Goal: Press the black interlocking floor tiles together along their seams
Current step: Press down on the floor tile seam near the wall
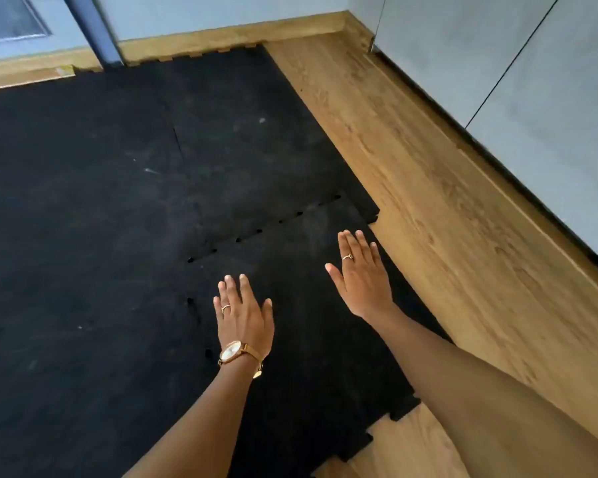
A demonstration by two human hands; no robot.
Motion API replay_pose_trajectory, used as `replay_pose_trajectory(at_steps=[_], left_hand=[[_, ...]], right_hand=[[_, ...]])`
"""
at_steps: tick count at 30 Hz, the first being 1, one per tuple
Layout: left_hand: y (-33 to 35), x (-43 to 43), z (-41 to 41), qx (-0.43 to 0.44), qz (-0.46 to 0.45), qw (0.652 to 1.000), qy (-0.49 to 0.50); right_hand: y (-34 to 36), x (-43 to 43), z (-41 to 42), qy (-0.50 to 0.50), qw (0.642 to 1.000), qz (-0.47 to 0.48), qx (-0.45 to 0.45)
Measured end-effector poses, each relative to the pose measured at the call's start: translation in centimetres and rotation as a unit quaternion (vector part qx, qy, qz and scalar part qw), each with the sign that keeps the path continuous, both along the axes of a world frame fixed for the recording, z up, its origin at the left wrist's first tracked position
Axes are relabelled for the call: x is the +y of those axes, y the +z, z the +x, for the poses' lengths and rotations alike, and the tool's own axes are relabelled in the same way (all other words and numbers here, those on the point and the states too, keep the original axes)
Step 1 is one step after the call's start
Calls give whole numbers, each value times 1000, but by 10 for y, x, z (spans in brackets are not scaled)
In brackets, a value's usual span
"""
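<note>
You had your left hand (pixel 244 317) and right hand (pixel 361 274) flat, fingers spread, gripping nothing, over the near black interlocking rubber floor tile (pixel 311 339). Its far toothed seam (pixel 266 227) looked gappy, so press there next.

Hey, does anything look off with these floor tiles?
Yes. The seam ahead of both hands shows dark gaps between its teeth, so it isn't fully pressed in. The near tile also sits stepped in from its far neighbour at the wood floor.
</note>
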State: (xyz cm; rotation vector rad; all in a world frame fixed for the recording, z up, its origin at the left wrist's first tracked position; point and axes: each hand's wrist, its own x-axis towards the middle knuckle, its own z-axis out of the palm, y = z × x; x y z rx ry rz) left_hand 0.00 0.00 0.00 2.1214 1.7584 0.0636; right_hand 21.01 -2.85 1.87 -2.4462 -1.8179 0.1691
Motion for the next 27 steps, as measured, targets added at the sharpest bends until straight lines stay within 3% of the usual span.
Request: replay_pose_trajectory(at_steps=[5,8,13,21,27], left_hand=[[-75,30,-3,60,-47,989,129],[-98,27,-3,70,-43,988,131],[-89,35,-14,33,-48,982,178],[-85,45,-13,30,-77,970,229],[-88,45,-7,3,-66,958,279]], right_hand=[[-69,37,18,-67,995,-75,-13],[-92,47,23,-103,985,-138,12],[-91,49,34,-188,967,-149,81],[-95,51,74,-184,964,-156,117],[-105,32,98,-262,934,-144,193]])
